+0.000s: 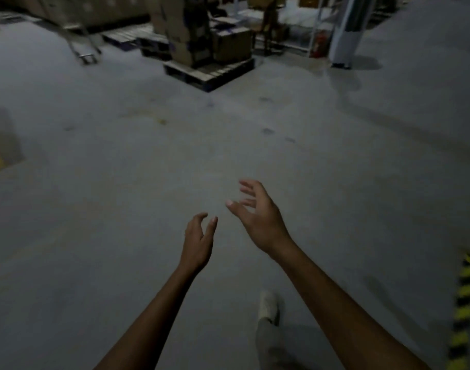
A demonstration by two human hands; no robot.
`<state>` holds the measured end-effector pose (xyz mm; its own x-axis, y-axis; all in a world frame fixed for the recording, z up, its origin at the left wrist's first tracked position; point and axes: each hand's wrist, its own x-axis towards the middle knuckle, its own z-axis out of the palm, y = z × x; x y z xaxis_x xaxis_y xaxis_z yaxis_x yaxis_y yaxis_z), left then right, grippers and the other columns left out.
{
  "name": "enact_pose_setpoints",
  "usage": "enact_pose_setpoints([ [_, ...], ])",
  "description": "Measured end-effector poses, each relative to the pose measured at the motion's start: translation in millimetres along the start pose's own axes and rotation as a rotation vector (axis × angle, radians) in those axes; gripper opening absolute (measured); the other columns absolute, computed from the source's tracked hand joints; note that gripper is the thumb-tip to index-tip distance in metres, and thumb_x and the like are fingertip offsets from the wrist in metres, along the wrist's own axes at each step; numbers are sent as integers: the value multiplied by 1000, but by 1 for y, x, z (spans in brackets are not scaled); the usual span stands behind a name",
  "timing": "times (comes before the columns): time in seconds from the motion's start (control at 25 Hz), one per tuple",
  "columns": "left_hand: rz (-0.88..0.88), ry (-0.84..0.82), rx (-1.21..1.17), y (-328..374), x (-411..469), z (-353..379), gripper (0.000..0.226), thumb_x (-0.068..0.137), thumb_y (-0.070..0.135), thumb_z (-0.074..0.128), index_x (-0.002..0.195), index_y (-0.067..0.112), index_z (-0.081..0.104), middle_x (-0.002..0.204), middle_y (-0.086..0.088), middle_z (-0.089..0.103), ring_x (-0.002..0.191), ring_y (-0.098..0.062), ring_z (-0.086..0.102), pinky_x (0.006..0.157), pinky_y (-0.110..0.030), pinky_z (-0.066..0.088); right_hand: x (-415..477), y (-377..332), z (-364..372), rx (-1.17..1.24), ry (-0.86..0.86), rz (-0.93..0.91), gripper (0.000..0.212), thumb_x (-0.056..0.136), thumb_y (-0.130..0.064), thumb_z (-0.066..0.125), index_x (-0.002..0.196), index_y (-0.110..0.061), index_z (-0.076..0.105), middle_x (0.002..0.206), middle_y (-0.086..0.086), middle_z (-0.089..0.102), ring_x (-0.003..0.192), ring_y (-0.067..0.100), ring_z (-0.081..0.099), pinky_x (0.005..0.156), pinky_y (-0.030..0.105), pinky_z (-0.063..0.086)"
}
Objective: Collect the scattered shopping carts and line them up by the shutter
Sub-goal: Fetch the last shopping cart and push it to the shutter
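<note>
Two empty hands, the left hand (pixel 199 241) and right hand (pixel 258 217), reached forward at lower centre with fingers loosely spread, while the one likely cart (pixel 85 46), a blurred metal frame, stood well apart at upper left, on the left hand's side.

boxes (pixel 231 44) on pallet (pixel 210 73) | pillar (pixel 347 30) far right | striped tape (pixel 463 311) near right

Lower middle of the frame: left hand (pixel 198 241) and right hand (pixel 258 220) stretched out, fingers loosely spread, holding nothing, over a dull grey concrete floor (pixel 121 182). Top centre there's a dark wooden pallet (pixel 210 73) stacked with brown cardboard boxes (pixel 231 44) (pretty blurry). A yellow-and-black striped strip (pixel 463 308) runs down the lower right edge.
</note>
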<state>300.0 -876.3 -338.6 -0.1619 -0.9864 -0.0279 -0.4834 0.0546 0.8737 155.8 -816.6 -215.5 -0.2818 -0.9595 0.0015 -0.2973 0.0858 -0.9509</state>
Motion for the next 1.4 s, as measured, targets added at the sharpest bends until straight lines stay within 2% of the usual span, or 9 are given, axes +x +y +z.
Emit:
enact_pose_setpoints([
  [0.16,-245,-27,73,-83,79,-22,77,86,73,33,139,16,40,143,-13,42,128,-26,45,105,-46,39,92,-59,39,139,-138,-241,53,89,-38,65,136,-32,43,139,-9,49,117,5,54,84,16,50],
  [0.36,-305,64,64,-99,253,-62,76,86,69,33,140,17,39,146,-14,41,130,-26,45,106,-46,39,270,-82,89,196,-204,-320,53,89,-37,64,137,-31,41,140,-9,49,118,5,54,86,18,52],
  [0.48,-191,172,51,-46,361,-110,74,87,71,33,140,21,39,146,-8,42,130,-20,44,106,-40,38,392,-79,134,166,-223,-225,51,91,-34,64,137,-27,43,136,-8,51,113,7,56,82,15,49],
  [0.68,212,461,-46,79,498,-235,59,89,60,35,135,24,43,139,4,47,125,-5,46,96,-8,36,563,-49,231,72,-304,-33,51,89,-36,65,135,-25,45,132,1,55,105,14,58,92,35,51],
  [0.8,377,574,-83,106,564,-300,45,95,47,37,134,25,41,141,2,47,129,-7,45,97,-16,43,646,-23,292,7,-356,83,50,90,-37,65,134,-25,45,133,3,55,106,17,57,95,42,51],
  [0.96,457,650,-79,62,680,-367,49,95,47,37,136,21,41,142,2,46,130,-7,45,98,-20,44,764,-8,386,-31,-397,135,48,90,-36,64,133,-23,46,133,6,54,110,21,57,96,47,50],
  [1.12,298,651,-95,-24,841,-423,61,90,58,39,135,18,44,138,-1,49,126,-8,47,95,-10,38,896,-59,483,-10,-416,54,47,90,-36,65,132,-23,47,133,7,55,108,21,58,95,47,51],
  [1.28,-10,536,-70,-107,989,-461,56,93,58,41,132,19,46,136,-4,52,123,-18,51,94,-25,36,1007,-171,545,96,-407,-156,46,90,-37,65,132,-27,47,130,-3,56,103,5,59,94,41,53],
  [1.4,-192,422,-56,-168,1088,-478,50,96,55,41,132,21,47,137,-6,51,121,-18,51,93,-29,39,1077,-245,566,213,-373,-370,43,92,-34,63,132,-30,48,129,-12,56,108,0,58,87,20,52],
])
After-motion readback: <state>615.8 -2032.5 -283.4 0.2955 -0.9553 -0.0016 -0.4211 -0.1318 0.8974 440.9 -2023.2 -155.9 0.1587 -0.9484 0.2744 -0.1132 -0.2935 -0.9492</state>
